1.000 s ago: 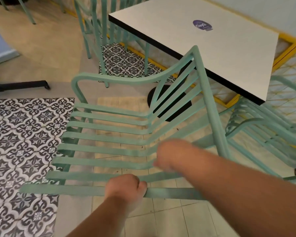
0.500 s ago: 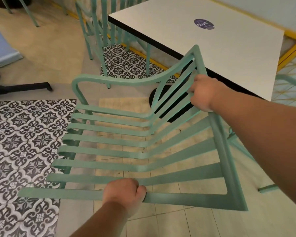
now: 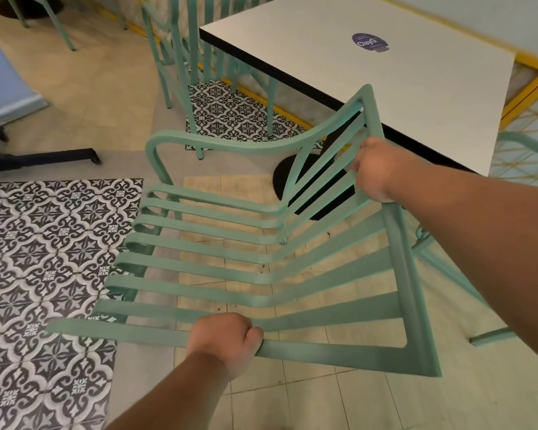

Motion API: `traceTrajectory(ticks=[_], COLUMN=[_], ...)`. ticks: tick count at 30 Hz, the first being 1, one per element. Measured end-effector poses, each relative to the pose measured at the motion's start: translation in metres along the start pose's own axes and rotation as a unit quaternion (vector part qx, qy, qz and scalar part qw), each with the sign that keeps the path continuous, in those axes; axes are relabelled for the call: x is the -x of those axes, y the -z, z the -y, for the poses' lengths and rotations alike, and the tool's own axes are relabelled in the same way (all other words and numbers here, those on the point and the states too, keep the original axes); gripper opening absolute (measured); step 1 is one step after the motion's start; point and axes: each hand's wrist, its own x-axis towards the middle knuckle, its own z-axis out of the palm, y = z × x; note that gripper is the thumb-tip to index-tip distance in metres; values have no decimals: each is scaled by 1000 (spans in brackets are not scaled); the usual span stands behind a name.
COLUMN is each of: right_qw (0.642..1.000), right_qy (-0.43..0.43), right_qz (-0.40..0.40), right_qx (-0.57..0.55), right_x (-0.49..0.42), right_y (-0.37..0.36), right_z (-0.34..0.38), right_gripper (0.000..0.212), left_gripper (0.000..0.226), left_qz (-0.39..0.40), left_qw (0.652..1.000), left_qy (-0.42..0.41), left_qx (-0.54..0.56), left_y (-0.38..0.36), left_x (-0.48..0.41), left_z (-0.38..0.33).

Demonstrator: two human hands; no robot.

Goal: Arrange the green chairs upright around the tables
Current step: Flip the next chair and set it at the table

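1. Gripping the green chair with both hands, head view: the left hand at lower centre is clenched around the nearest slat, and the right hand at centre right is closed over the side rail of the backrest frame.
2. Chair position: it fills the middle of the frame, seat slats running left to right, backrest rising toward the right. Its upper corner sits just beside the dark edge of the white table in the upper right; I cannot tell if they touch.
3. Orientation: the chair looks tipped rather than squarely upright. Its feet are mostly hidden under the slats, so whether they all rest on the floor is unclear.
4. Surroundings: another green chair stands upright at upper centre, beside the table's far-left corner. Patterned tiles cover the left of the frame, and the black table base shows through the slats. At right, green frame parts of more seating — blurred, hard to read.
5. Step in hand, as judged: settling this chair upright at the table's near side.
6. Doing it well:
   - keep both grips firm while levelling the seat;
   - lower all feet together, not one corner first;
   - hold the backrest corner clear of the table edge — a scrape looks likely there;
   - keep legs off the black base and the frame parts at right.
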Motion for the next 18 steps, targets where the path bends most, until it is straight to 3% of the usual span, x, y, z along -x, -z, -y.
traceTrajectory(ticks=[4, 6, 11, 18], right_qw=[991, 996, 998, 998], right_qy=[37, 9, 5, -2], right_qz=[4, 8, -2, -33], right_qx=[128, 84, 55, 61], right_x=[15, 23, 37, 38], right_y=[-8, -13, -18, -14], right_z=[1, 6, 19, 38], right_gripper=[19, 14, 38, 33], left_gripper=[58, 59, 61, 52], left_qz=[7, 9, 17, 19], left_qw=[1000, 999, 998, 992], left_qy=[-16, -25, -52, -98], left_qx=[-11, -23, -31, -75], left_y=[-1, 0, 14, 42], left_x=[4, 6, 12, -3], left_z=[15, 24, 46, 85])
